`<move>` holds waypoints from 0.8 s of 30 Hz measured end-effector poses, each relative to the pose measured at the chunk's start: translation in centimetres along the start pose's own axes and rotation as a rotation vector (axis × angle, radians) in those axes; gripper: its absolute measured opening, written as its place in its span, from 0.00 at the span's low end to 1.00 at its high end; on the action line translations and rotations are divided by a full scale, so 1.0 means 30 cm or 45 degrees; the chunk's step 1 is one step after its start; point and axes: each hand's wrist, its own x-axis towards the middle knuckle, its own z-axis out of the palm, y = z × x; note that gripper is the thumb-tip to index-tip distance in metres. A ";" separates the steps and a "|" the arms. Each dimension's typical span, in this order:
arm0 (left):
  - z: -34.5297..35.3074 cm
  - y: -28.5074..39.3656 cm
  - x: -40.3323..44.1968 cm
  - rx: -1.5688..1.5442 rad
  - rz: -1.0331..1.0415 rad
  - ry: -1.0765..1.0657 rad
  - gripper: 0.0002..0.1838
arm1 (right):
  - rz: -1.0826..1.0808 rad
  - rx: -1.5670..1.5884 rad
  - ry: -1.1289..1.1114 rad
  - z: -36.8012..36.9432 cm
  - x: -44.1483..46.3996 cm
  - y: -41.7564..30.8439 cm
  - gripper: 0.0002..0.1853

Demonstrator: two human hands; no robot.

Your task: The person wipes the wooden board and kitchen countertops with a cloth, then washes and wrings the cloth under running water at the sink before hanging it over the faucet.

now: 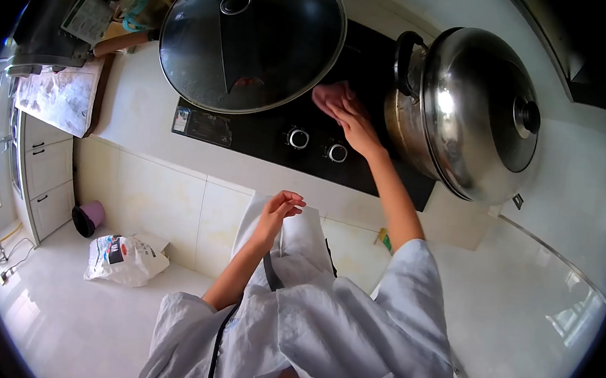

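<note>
My right hand [356, 127] reaches forward over the black glass stovetop [258, 133] and presses a pink cloth [332, 96] against it, fingers stretched along the cloth. The cloth lies between the large lidded wok and the steel pot. Two round control knobs, one of them a silver-ringed knob [337, 153], sit on the stovetop close to that hand. In front of my body hangs my left hand [280, 208], its fingers loosely bent and holding nothing. It touches nothing on the counter.
A wok with a glass lid [285, 40] covers the stove's left side, its wooden handle [123, 41] pointing left. On the right stands a tall steel pot [456, 108] with a domed lid. A cutting board [67, 95], a white bag [126, 261] and a pink bin [90, 216] are farther left.
</note>
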 end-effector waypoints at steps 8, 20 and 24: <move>-0.022 -0.014 -0.026 -0.016 0.007 0.052 0.09 | -0.132 0.115 0.051 0.134 0.172 -0.129 0.22; -0.016 -0.023 -0.033 0.034 0.016 0.013 0.09 | -0.047 0.337 -0.151 -0.045 -0.114 -0.026 0.22; -0.046 -0.051 -0.040 0.003 -0.009 -0.004 0.09 | 0.237 0.179 0.476 0.076 -0.343 -0.067 0.21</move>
